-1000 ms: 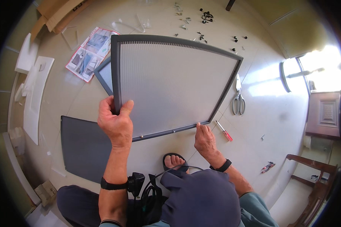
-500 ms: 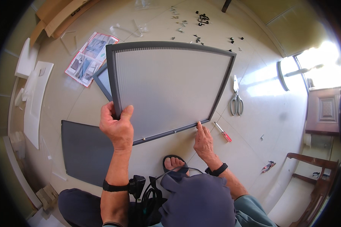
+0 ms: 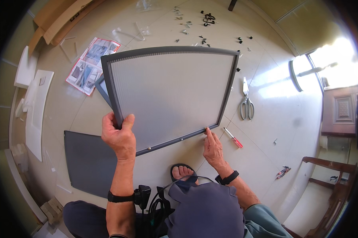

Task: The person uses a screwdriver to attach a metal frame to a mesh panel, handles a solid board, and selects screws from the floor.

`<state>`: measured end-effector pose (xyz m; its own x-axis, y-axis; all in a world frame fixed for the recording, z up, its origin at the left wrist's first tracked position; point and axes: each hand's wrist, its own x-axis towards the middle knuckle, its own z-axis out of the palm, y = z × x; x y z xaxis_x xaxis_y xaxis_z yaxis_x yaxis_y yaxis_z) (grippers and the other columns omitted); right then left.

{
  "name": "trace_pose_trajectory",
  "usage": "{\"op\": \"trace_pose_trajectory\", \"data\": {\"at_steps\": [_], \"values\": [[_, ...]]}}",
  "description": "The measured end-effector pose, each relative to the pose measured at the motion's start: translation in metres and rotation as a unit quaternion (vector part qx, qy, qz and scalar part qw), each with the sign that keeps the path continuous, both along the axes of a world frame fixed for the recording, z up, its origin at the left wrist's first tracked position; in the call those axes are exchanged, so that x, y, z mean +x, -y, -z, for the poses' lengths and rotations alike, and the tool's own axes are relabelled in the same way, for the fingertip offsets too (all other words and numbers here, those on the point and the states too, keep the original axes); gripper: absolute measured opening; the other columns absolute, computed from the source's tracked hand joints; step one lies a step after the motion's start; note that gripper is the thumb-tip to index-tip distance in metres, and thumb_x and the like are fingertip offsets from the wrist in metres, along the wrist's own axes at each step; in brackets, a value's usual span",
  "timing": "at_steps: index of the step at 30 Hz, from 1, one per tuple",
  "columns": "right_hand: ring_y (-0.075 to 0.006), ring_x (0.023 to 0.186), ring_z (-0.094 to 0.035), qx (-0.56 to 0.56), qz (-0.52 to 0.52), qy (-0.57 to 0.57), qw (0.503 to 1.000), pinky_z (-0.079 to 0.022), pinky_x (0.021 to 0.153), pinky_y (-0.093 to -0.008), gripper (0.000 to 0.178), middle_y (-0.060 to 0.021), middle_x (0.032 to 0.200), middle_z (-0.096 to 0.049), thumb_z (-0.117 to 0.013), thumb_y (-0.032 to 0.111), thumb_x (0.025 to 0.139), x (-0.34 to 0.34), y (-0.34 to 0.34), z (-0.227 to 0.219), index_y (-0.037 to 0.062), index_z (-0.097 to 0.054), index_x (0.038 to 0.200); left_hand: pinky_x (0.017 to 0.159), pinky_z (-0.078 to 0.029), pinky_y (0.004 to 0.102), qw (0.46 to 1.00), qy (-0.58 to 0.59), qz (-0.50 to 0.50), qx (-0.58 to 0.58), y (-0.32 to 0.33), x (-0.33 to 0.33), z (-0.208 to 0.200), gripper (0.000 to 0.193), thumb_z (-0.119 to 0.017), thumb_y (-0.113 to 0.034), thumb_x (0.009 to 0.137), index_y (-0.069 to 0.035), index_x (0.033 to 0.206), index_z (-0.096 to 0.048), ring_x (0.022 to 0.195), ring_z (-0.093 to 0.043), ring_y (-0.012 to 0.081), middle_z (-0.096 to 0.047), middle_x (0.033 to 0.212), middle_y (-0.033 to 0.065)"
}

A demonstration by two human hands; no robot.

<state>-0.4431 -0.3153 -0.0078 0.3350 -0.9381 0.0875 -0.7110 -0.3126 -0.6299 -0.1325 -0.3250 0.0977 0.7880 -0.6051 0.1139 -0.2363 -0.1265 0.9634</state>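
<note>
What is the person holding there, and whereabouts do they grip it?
A grey-framed ribbed translucent panel: the left hand grips its lower left frame corner, and the right hand touches the lower frame edge near the right corner.

Single head-worn fisheye view, facing steeply down, close above hands, floor beyond

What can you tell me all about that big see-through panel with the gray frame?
The panel is a large, nearly square sheet of ribbed, milky, see-through plastic, set in a narrow gray frame. A small screw or stud shows on its near edge. It is held up above the tiled floor, tilted toward the camera. The left hand grips its near left corner, thumb across the front. The right hand touches the near edge by the right corner with its fingertips. Nothing else touches it.
</note>
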Motion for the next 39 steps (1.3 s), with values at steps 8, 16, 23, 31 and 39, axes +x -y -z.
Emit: {"op": "trace_pose_trajectory", "data": {"at_steps": [8, 16, 23, 31, 39], "values": [[-0.037, 0.104, -0.06, 0.046, 0.034, 0.047, 0.997, -0.05, 0.09, -0.0431, 0.052, -0.0207, 0.12, -0.061, -0.054, -0.003, 0.088, -0.028, -0.005, -0.004, -0.0012, -0.048, 0.139, 0.069, -0.05, 0.0249, 1.0, -0.005, -0.005, -0.007, 0.002, 0.0, 0.001, 0.03, -0.083, -0.002, 0.076, 0.0, 0.099, -0.064, 0.072, -0.059, 0.0115, -0.066, 0.085, 0.0022], [-0.0356, 0.106, -0.056, -0.031, 0.086, -0.16, 0.983, -0.046, 0.092, -0.0425, 0.035, -0.0178, 0.112, -0.06, -0.066, 0.005, 0.083, -0.108, 0.007, -0.029, 0.0012, -0.061, 0.117, 0.072, -0.049, 0.023, 1.0, 0.009, -0.008, -0.002, -0.002, 0.01, 0.006, 0.026, -0.08, -0.001, 0.08, 0.001, 0.1, -0.064, 0.075, -0.058, 0.0102, -0.067, 0.088, 0.0013], [-0.0353, 0.083, -0.063, 0.083, 0.132, -0.132, 0.979, -0.051, 0.079, -0.0412, 0.019, -0.0121, 0.09, -0.067, -0.068, 0.009, 0.088, -0.126, 0.018, -0.026, 0.0017, -0.061, 0.105, 0.072, -0.05, 0.0249, 1.0, 0.016, -0.011, 0.012, 0.001, 0.005, 0.002, 0.029, -0.081, -0.003, 0.079, 0.0, 0.101, -0.064, 0.075, -0.06, 0.0117, -0.068, 0.089, 0.0026], [-0.0163, 0.062, -0.062, 0.076, 0.094, 0.052, 0.991, -0.05, 0.06, -0.0284, 0.013, -0.0122, 0.073, -0.068, -0.068, 0.012, 0.09, -0.056, 0.054, -0.111, 0.0013, -0.07, 0.098, 0.071, -0.052, 0.0258, 1.0, 0.014, -0.009, 0.01, -0.001, 0.006, -0.003, 0.032, -0.082, -0.003, 0.077, 0.0, 0.102, -0.063, 0.075, -0.061, 0.0124, -0.068, 0.089, 0.0033], [-0.0157, 0.05, -0.057, 0.16, 0.069, 0.031, 0.984, -0.044, 0.05, -0.0303, 0.018, -0.0139, 0.061, -0.063, -0.068, 0.013, 0.086, -0.023, 0.088, -0.133, -0.0036, -0.067, 0.08, 0.071, -0.052, 0.0256, 1.0, 0.02, 0.006, -0.016, -0.002, 0.005, -0.003, 0.034, -0.084, -0.006, 0.077, 0.0, 0.102, -0.063, 0.075, -0.061, 0.0131, -0.068, 0.089, 0.0038]]}}
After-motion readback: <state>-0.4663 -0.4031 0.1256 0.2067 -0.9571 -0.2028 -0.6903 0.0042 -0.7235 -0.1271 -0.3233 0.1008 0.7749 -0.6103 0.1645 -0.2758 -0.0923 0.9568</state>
